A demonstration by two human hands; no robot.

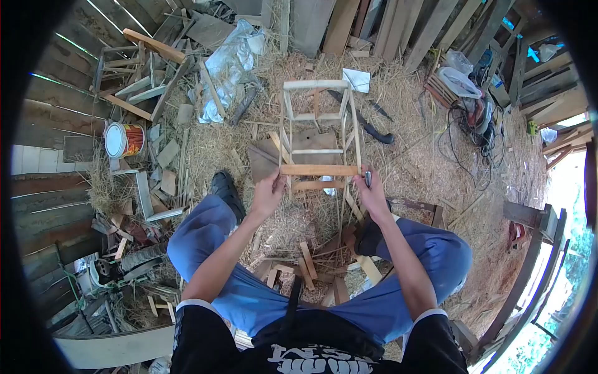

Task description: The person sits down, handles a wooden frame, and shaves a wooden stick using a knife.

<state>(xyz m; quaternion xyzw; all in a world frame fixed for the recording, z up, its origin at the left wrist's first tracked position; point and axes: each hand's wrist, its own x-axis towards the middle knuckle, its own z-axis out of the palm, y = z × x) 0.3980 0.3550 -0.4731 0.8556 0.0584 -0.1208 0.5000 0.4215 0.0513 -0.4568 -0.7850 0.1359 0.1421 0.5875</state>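
Your left hand (266, 196) and right hand (372, 196) hold a slat (321, 170) by its ends at a frame (317, 151). Straw (411, 159) lies around it; a can (132, 141) sits well to your left.

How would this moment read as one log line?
left hand: holds slat, left end | right hand: holds right end, small metallic item | slat: across frame

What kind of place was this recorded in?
Probably a rough woodworking shed: a wooden frame in front of the person, long planks standing at the far side, and a slatted wall with light coming through its gaps.
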